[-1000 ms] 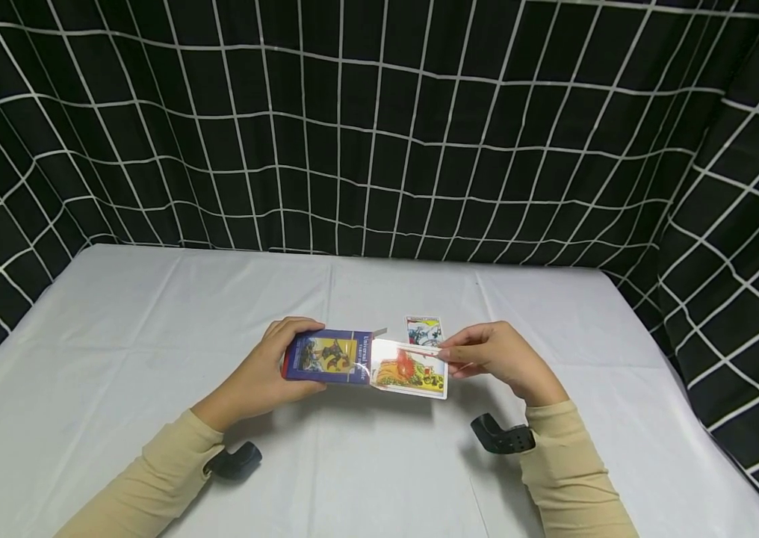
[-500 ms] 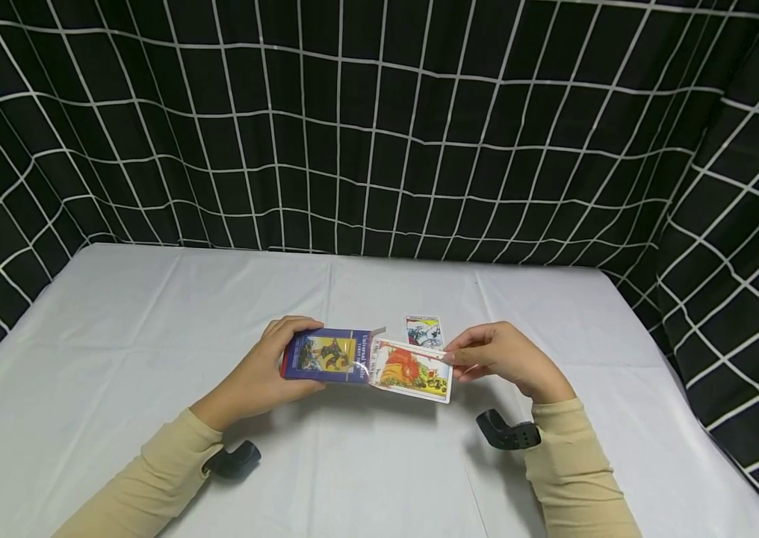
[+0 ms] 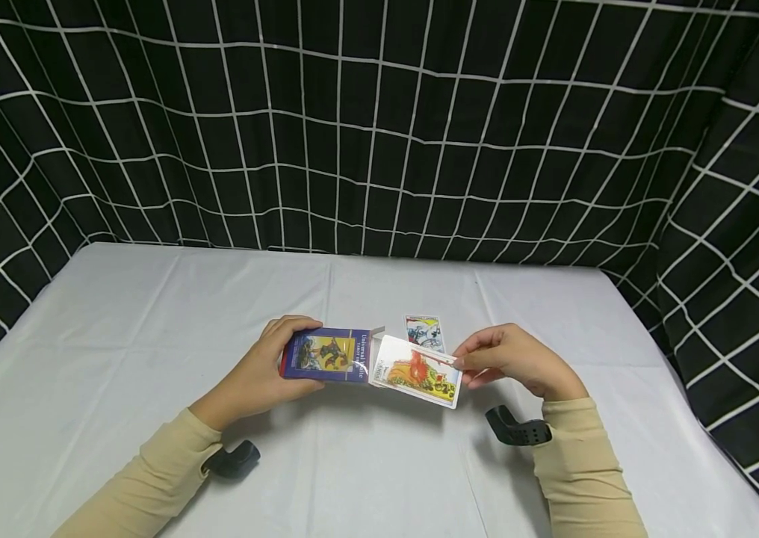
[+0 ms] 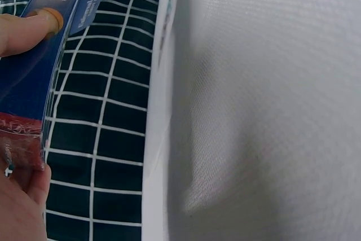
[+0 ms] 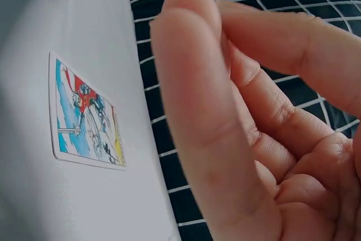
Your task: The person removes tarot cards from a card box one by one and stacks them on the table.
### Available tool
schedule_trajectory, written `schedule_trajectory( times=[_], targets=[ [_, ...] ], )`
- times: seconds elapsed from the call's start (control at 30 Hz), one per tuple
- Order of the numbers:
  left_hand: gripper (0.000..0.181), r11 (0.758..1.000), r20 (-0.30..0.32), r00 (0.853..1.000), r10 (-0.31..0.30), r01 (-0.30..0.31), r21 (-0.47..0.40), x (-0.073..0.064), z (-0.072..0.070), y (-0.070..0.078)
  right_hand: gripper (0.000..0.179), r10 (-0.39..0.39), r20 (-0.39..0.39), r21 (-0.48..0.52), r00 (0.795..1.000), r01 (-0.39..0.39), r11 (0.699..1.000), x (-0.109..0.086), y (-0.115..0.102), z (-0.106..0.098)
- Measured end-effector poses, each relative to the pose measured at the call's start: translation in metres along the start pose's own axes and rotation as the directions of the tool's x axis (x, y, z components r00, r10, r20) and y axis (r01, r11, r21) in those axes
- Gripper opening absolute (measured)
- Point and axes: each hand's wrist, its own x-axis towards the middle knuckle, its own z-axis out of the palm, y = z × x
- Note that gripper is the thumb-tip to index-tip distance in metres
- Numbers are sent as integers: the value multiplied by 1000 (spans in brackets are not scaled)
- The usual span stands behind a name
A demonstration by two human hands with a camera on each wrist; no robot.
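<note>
A blue tarot card box (image 3: 327, 355) with a yellow picture on its front lies in my left hand (image 3: 270, 368), which grips it round its closed end. In the left wrist view, the thumb presses on the box's blue face (image 4: 22, 86). My right hand (image 3: 521, 361) pinches the upper right corner of a tarot card (image 3: 420, 371) with a red and yellow picture. That card slants down to the right at the box's open end, its left edge close to the mouth. Whether it still touches the box cannot be made out.
Another tarot card (image 3: 423, 332), showing a rider with a sword, lies face up on the white cloth-covered table (image 3: 218, 299) beyond the hands. A black curtain with white grid lines (image 3: 379, 134) stands behind the table and at its sides.
My right hand has moved to the right, drawing the pinched card away from the box and tilting it further. My left hand and the box have stayed almost still.
</note>
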Motion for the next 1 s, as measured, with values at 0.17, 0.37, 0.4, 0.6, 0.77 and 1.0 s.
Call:
schedule_trajectory(
  times=[0.17, 0.37, 0.4, 0.6, 0.77, 1.0],
  targets=[
    [77, 1000, 5, 1000, -10, 10, -11, 0, 0, 0, 25, 7, 19, 45, 1000, -8, 999, -2, 4, -4],
    [76, 1000, 1, 1000, -16, 16, -14, 0, 0, 1, 21, 41, 23, 90, 999, -43, 995, -2, 5, -7],
    [75, 1000, 1, 1000, -17, 17, -13, 0, 0, 1, 20, 46, 20, 94, 999, -47, 994, -2, 6, -8],
    [75, 1000, 0, 1000, -19, 19, -9, 1, 0, -1, 14, 53, 16, 120, 998, -55, 991, -2, 7, -9],
    [75, 1000, 3, 1000, -23, 23, -15, 1, 0, 0, 8, 59, 13, 144, 998, -60, 988, -2, 7, -10],
    [74, 1000, -3, 1000, -14, 14, -10, 0, 0, 0, 10, 13, 2, 170, 1000, -13, 985, 1, 10, -11]
  ],
)
